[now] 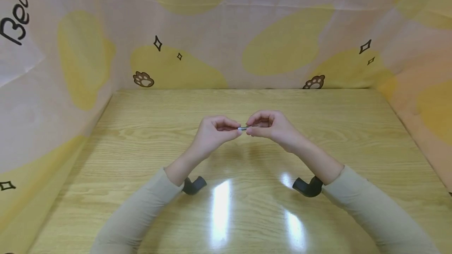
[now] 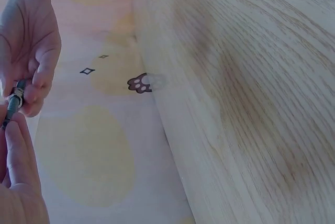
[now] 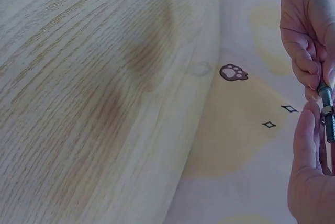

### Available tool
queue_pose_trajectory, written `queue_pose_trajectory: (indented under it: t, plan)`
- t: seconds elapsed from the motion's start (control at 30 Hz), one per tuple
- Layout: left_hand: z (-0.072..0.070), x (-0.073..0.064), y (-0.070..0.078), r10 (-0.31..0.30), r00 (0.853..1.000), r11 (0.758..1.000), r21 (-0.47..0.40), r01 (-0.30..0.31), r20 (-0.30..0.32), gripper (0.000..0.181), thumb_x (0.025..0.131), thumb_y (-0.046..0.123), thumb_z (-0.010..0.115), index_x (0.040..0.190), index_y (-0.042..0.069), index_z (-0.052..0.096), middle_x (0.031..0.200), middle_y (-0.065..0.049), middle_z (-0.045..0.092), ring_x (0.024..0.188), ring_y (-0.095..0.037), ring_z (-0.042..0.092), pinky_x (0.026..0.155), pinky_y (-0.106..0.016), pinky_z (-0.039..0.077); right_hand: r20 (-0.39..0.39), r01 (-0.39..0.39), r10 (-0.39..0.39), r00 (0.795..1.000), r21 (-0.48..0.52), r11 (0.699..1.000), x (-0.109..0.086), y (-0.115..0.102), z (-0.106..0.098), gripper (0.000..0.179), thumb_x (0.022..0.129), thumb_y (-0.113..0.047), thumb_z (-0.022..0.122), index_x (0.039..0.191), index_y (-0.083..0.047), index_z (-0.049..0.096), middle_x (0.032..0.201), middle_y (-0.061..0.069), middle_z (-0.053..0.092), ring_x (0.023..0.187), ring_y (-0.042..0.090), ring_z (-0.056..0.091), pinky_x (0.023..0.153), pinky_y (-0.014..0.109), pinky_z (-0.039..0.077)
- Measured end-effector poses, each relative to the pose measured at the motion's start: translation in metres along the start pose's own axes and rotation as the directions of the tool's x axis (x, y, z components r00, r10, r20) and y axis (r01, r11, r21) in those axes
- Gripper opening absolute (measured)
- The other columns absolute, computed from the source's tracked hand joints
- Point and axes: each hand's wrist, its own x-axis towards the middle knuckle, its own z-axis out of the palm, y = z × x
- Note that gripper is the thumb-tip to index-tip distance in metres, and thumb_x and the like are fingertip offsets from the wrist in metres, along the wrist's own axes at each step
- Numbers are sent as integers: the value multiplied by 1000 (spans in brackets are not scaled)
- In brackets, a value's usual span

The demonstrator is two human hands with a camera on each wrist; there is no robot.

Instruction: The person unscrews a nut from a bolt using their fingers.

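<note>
Both hands meet above the middle of the table around a small metal bolt [image 1: 243, 128]. My left hand [image 1: 213, 132] pinches one end of it between thumb and fingers; in the right wrist view those fingers cover the upper end of the bolt [image 3: 326, 94]. A silvery nut [image 3: 328, 111] sits around the threaded shank. My right hand [image 1: 273, 126] has its thumb and fingertips at the nut, which shows beside them in the left wrist view as a bright ring [image 2: 18, 94]. The threaded tip points toward the right palm. Fingers hide part of the bolt.
Beneath the hands lies a light wood-grain table [image 1: 141, 148] with glossy reflections near the front. Printed cloth walls [image 1: 197, 30] with yellow patches and paw prints enclose its back and sides. Black curved pieces [image 1: 308, 187] stick out from both wrists near the sleeve cuffs.
</note>
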Motion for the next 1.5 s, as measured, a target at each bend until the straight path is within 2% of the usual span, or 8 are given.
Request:
queue_pose_trajectory:
  t: [0.1,0.27,0.5,0.73,0.93,1.1,1.33,1.5]
  plan:
    - [0,0,0,1,1000,1000,5,-1,0,15,81,4,72,94,-3,68,92,-11,68,81,-21,67,75,-33,56,2,12,-12,1000,0,1000,0,0,-1,22,86,-3,64,105,4,57,96,7,63,89,21,63,81,31,53]
    - [1,0,0,-4,1000,1000,-4,4,-4,16,80,4,72,94,-5,68,91,-12,68,80,-21,67,75,-33,56,9,-25,25,1000,-3,1000,-1,-2,0,23,91,-9,59,108,7,56,89,10,64,81,23,65,78,35,55]
    - [-1,0,0,14,1000,1000,5,-14,11,14,81,3,71,93,-4,68,92,-13,68,80,-21,67,75,-33,56,16,-8,8,1000,-15,1000,-1,-2,0,27,84,-3,66,108,3,56,104,13,59,91,21,62,82,31,53]
    - [-1,0,2,10,1000,1000,5,-10,17,14,81,3,71,93,-4,69,92,-12,68,80,-21,67,75,-33,56,-9,-53,52,999,-16,998,0,-3,0,26,90,-7,61,109,10,54,88,9,64,78,18,65,77,33,55]
    - [-3,0,1,10,1000,1000,12,-10,20,15,81,2,70,94,-4,68,92,-12,67,80,-20,66,75,-32,56,-11,-12,12,1000,6,1000,0,-2,-1,30,86,-1,64,114,5,54,98,9,63,84,17,63,80,32,54]
    - [-3,0,1,8,1000,1000,8,-8,22,15,81,3,71,94,-4,68,93,-12,67,80,-21,66,75,-32,56,1,-36,36,999,-1,999,1,-1,-1,26,91,-7,59,109,12,55,88,9,67,80,19,66,79,36,55]
    - [-5,1,1,14,999,1000,15,-14,32,14,81,2,71,93,-4,68,92,-12,67,79,-21,66,75,-33,56,12,1,-1,1000,-34,999,1,1,-2,31,83,0,67,111,7,56,97,10,62,83,16,63,79,30,54]
    - [-7,1,0,-9,1000,1000,7,9,29,15,81,3,71,93,-4,68,93,-13,67,80,-21,66,76,-33,55,66,-13,20,998,-102,995,3,-1,0,29,91,-12,61,114,5,55,93,13,63,82,25,65,78,38,55]
